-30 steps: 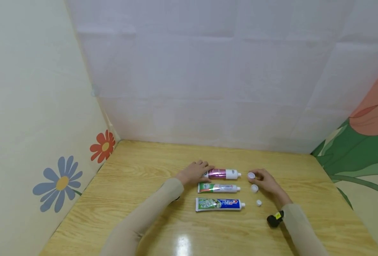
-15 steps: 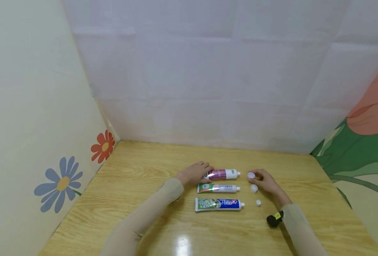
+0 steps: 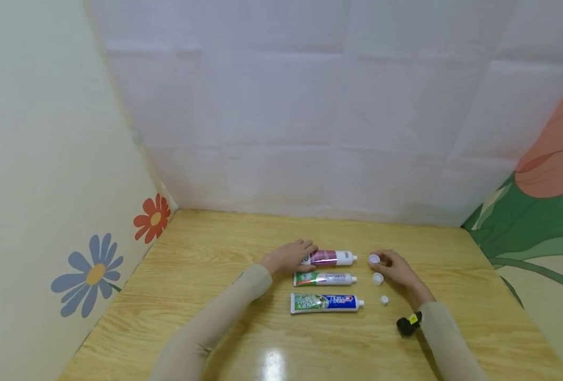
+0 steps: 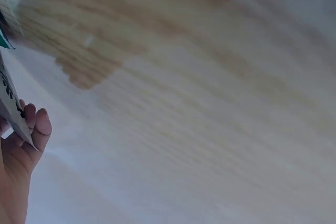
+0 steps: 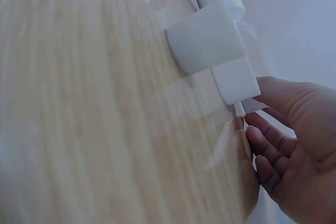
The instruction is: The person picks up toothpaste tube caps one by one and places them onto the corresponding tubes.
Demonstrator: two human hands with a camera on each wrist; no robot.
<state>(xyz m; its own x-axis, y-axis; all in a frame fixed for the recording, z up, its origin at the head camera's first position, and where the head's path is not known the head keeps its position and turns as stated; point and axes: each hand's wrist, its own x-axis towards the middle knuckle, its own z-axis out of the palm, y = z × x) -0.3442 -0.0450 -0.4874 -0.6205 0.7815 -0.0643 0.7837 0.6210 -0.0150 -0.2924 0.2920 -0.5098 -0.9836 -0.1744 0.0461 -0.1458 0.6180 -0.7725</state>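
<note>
Three toothpaste tubes lie in a column, nozzles to the right. My left hand [image 3: 291, 256] grips the tail end of the farthest, a pink and white toothpaste tube [image 3: 326, 257]; the left wrist view shows its fingers [image 4: 42, 124] around the tube's flat end. Nearer lie a green and white tube [image 3: 326, 279] and a green and blue tube [image 3: 326, 302]. Off the nozzles stand three white caps. My right hand [image 3: 398, 267] pinches the farthest cap [image 3: 374, 259] between thumb and fingers, close over the table. Beside it sits the middle cap [image 5: 207, 40]; the smallest cap [image 3: 384, 300] is nearest.
All this lies on a wood-grain table [image 3: 233, 338]. A white sheet [image 3: 271, 174] hangs along its back edge, with flower-patterned walls to both sides. A black device with a yellow mark [image 3: 409, 324] is strapped at the right wrist.
</note>
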